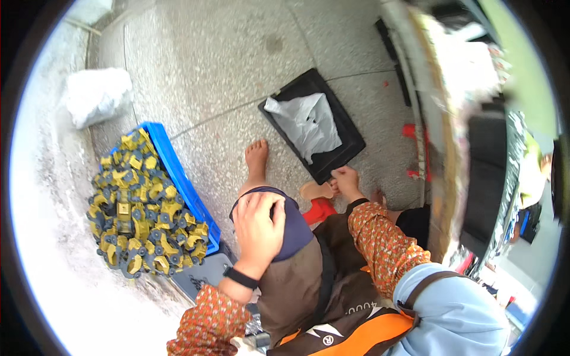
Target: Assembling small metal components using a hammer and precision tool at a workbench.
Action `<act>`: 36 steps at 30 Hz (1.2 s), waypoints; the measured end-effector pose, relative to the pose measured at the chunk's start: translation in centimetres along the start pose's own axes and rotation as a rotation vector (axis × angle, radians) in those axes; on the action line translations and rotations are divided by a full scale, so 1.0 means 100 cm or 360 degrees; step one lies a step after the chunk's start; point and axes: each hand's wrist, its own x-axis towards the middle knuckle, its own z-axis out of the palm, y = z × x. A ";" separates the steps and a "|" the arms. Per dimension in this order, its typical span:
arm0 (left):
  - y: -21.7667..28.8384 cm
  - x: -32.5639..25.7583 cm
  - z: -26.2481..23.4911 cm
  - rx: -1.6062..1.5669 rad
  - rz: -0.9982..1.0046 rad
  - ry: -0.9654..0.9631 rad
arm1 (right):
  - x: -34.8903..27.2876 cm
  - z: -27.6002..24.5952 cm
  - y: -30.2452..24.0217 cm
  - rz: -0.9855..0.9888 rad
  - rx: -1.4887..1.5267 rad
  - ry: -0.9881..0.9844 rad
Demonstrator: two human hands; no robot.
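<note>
My left hand (258, 228) lies flat on my raised left knee, fingers spread, holding nothing; a black band circles its wrist. My right hand (346, 180) reaches down with closed fingers and grips the near corner of a black plastic tray (346, 145) on the speckled floor. A crumpled grey plastic bag (309, 121) lies in the tray. My bare left foot (256, 159) rests on the floor to the left of the tray; my other foot (317, 191) sits by a red sandal (320, 210) just under the right hand.
A blue crate (181, 178) heaped with yellow and grey metal parts (139, 207) stands at my left. A white bag (98, 95) lies beyond it. A blurred workbench edge (439, 136) and dark bins run down the right side.
</note>
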 end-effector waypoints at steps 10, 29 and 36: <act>0.002 -0.007 0.035 0.0424 0.0260 -0.0008 | -0.301 -0.118 -0.179 -0.0630 0.0486 -0.0904; 0.315 -0.191 0.075 0.0178 0.1213 -0.1095 | -0.502 -0.453 0.137 -0.0845 0.0114 0.1135; 0.379 -0.227 0.137 0.0115 0.1820 -0.0825 | -0.492 -0.440 0.173 -0.0669 0.0078 0.1117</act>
